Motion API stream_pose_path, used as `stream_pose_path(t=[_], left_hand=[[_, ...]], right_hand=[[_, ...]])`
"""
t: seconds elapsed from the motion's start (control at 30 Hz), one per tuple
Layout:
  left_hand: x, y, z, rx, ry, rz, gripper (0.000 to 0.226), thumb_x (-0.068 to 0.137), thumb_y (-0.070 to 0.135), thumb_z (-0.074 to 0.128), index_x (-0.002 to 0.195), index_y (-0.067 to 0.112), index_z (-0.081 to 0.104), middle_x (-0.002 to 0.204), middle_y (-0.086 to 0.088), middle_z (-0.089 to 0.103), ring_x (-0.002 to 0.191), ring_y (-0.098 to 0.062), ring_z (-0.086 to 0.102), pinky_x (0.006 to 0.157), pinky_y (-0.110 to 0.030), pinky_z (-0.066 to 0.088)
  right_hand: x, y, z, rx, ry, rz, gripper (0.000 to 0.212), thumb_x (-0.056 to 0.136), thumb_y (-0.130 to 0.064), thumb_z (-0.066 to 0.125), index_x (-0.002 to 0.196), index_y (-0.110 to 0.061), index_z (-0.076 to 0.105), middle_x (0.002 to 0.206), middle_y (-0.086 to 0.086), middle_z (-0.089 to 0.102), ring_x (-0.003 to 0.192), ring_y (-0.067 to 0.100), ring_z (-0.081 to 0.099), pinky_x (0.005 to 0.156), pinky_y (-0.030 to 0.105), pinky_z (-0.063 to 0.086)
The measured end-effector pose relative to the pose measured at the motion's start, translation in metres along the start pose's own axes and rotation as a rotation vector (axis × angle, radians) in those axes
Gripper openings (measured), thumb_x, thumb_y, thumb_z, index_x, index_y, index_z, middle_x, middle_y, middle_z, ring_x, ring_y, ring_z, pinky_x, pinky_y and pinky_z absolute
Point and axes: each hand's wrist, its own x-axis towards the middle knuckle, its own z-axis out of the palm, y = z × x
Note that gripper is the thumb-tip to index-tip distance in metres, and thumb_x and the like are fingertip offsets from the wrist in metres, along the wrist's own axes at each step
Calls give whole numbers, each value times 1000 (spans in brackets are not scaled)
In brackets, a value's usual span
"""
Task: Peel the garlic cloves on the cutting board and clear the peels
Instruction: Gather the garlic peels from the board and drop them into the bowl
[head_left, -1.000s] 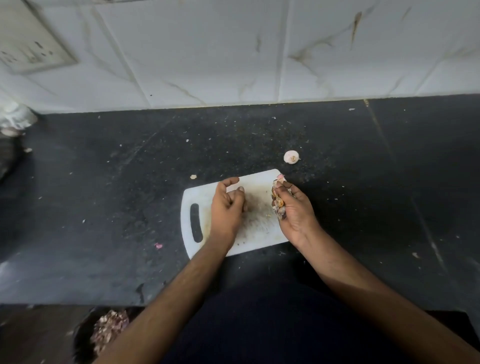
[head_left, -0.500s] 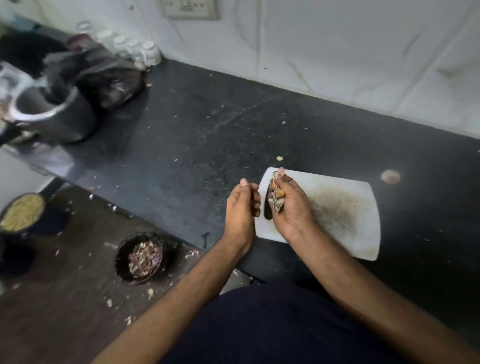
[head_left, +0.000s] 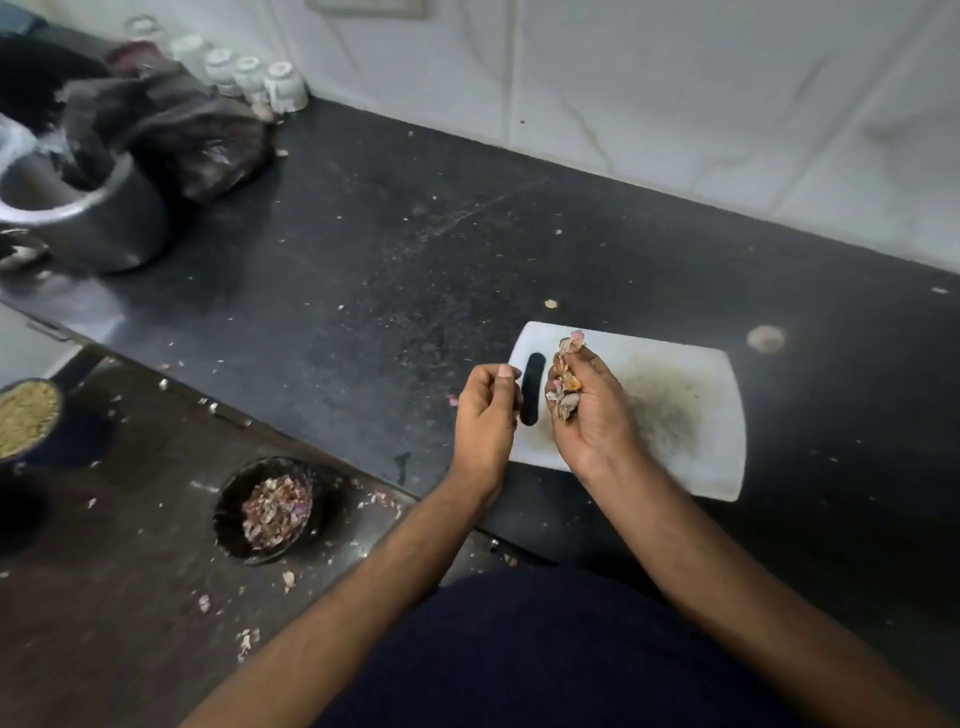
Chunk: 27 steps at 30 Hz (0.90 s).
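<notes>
The white cutting board (head_left: 675, 415) lies on the dark counter (head_left: 363, 291), at about 3 o'clock from the centre of the view. Its surface has a grey stain in the middle. At 1 o'clock from the board, a small pale round piece (head_left: 765, 339) lies apart on the counter; it is too blurred to say what it is. At 10 o'clock, far from the board, stand a metal pot (head_left: 93, 223), a dark crumpled bag (head_left: 197, 140) and a row of small white jars (head_left: 249, 78). Below the counter edge, at 8 o'clock from the hands, a dark bowl (head_left: 267, 512) full of peels stands on the floor, with loose bits of peel around it. Nothing stands between the hands and this bowl.

Compared with half a second before, the scene is almost the same: the board, the bowl and both hands keep their places, and the view is only slightly turned.

The right hand (head_left: 597, 421) is over the left end of the board, fingers curled together around a bunch of garlic peels (head_left: 563, 379), some sticking out at the top. The left hand (head_left: 485, 415) is just beside it, over the board's left edge, loosely curled with the thumb on the fingers; I cannot tell if it holds something.
</notes>
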Motion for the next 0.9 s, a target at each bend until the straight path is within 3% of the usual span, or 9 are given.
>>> stream_pose_path(t=[0.1, 0.2, 0.37, 0.53, 0.63, 0.7, 0.8, 0.9], left_hand=[[4, -8, 25, 104, -85, 72, 15, 106, 24, 55, 97, 13, 59, 77, 5, 58, 66, -6, 51, 64, -23, 47], [9, -20, 52, 400, -196, 171, 6, 101, 21, 63, 102, 15, 63, 85, 11, 63, 72, 2, 56, 71, -20, 46], [19, -28, 95, 840, -320, 359, 35, 92, 32, 75, 120, 15, 62, 101, 4, 58, 83, -11, 58, 78, -25, 48], [25, -33, 105, 855, -319, 337, 33, 84, 36, 83, 106, 18, 67, 99, 7, 58, 85, -8, 59, 79, -26, 52], [25, -36, 103, 811, -314, 365, 17, 88, 29, 81, 89, 17, 68, 95, 6, 60, 83, -7, 60, 79, -29, 55], [27, -37, 103, 827, -324, 367, 18, 90, 28, 78, 83, 17, 65, 94, 6, 59, 82, -8, 60, 80, -32, 55], [28, -38, 103, 862, -372, 426, 20, 92, 32, 75, 83, 18, 64, 94, 7, 59, 85, -10, 61, 82, -32, 54], [21, -32, 111, 856, -563, 488, 15, 94, 28, 73, 88, 17, 64, 92, 7, 65, 84, -11, 63, 78, -30, 53]], right_hand=[[-3, -22, -26, 40, 20, -41, 18, 102, -9, 57, 88, -17, 65, 65, -7, 53, 53, 3, 44, 45, 15, 36], [-5, -48, -56, 94, 97, -81, 17, 101, -10, 59, 87, -18, 66, 67, -6, 57, 59, 5, 46, 52, 16, 37], [-8, -82, -105, 189, 201, -155, 19, 101, -10, 58, 86, -18, 65, 66, -6, 51, 58, 6, 40, 48, 15, 32], [-11, -98, -129, 242, 227, -190, 19, 101, -8, 58, 84, -16, 62, 58, -7, 53, 46, 1, 43, 43, 14, 36], [-8, -99, -132, 246, 240, -187, 20, 101, -8, 58, 84, -16, 62, 59, -7, 55, 46, 2, 46, 44, 14, 39], [-3, -98, -133, 240, 250, -178, 18, 100, -7, 59, 85, -16, 63, 62, -4, 56, 51, 4, 46, 46, 15, 39], [5, -93, -130, 229, 255, -166, 10, 98, -9, 62, 91, -14, 67, 79, 3, 62, 67, 11, 53, 62, 21, 45], [11, -92, -128, 255, 257, -177, 6, 98, -9, 63, 97, -13, 67, 90, 6, 69, 81, 15, 65, 75, 25, 55]])
